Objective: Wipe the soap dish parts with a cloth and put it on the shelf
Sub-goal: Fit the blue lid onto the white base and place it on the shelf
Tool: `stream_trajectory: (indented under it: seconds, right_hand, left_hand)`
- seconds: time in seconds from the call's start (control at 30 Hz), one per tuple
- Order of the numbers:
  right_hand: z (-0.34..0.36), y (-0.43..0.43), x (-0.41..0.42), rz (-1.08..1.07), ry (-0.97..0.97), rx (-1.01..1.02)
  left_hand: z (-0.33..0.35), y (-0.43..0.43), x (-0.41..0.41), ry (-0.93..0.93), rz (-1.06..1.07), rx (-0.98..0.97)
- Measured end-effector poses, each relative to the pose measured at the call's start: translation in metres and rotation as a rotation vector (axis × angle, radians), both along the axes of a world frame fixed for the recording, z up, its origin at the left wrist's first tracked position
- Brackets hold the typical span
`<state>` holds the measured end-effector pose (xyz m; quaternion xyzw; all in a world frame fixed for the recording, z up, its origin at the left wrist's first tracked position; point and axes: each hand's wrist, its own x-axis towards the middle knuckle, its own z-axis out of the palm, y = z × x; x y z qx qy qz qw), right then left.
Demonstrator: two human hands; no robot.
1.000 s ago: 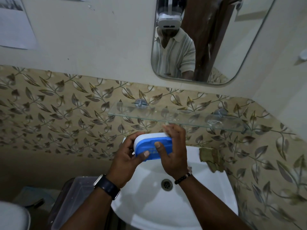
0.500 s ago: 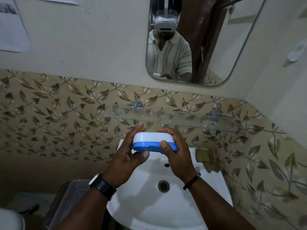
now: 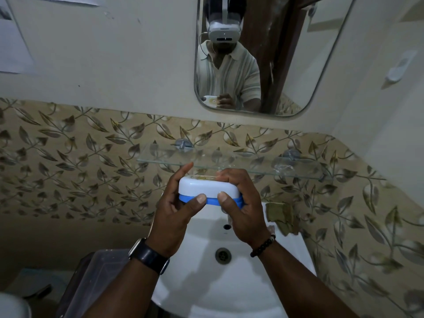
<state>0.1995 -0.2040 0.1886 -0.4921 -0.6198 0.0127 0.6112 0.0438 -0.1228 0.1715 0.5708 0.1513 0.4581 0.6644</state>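
Observation:
The soap dish (image 3: pixel 207 188) has a white lid over a blue base and is held level, closed. My left hand (image 3: pixel 175 214) grips its left end and my right hand (image 3: pixel 245 211) grips its right end, thumbs pressed on the blue rim. It hovers above the white sink (image 3: pixel 220 278), just in front of and slightly below the glass shelf (image 3: pixel 252 165). A brownish-green cloth (image 3: pixel 281 215) lies on the sink's back right corner, apart from both hands.
A mirror (image 3: pixel 263 53) hangs on the wall above the shelf and reflects a person. A dark plastic bin (image 3: pixel 91 278) stands left of the sink. Leaf-patterned tiles cover the wall behind. A white hook (image 3: pixel 399 67) sits on the right wall.
Both hands have turned the soap dish from tilted to level, lid up, and lifted it toward the glass shelf's front edge.

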Motion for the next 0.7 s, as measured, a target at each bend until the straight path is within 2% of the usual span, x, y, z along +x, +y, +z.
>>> stream_trajectory:
  seconds: [0.13, 0.33, 0.53, 0.7]
  right_hand:
    - [0.003, -0.002, 0.007, 0.028, 0.015, 0.017]
    - [0.007, -0.004, 0.014, 0.036, -0.07, -0.021]
    - [0.017, -0.017, 0.031, 0.034, -0.393, -0.14]
    - [0.032, -0.02, 0.035, -0.064, -0.52, -0.106]
  left_hand:
    - [0.002, 0.002, 0.0, 0.007, 0.002, 0.03]
    - [0.004, 0.002, 0.003, -0.029, -0.009, 0.031]
    - [0.005, 0.005, 0.002, -0.061, -0.023, -0.019]
    - [0.006, 0.008, 0.006, -0.055, 0.001, 0.017]
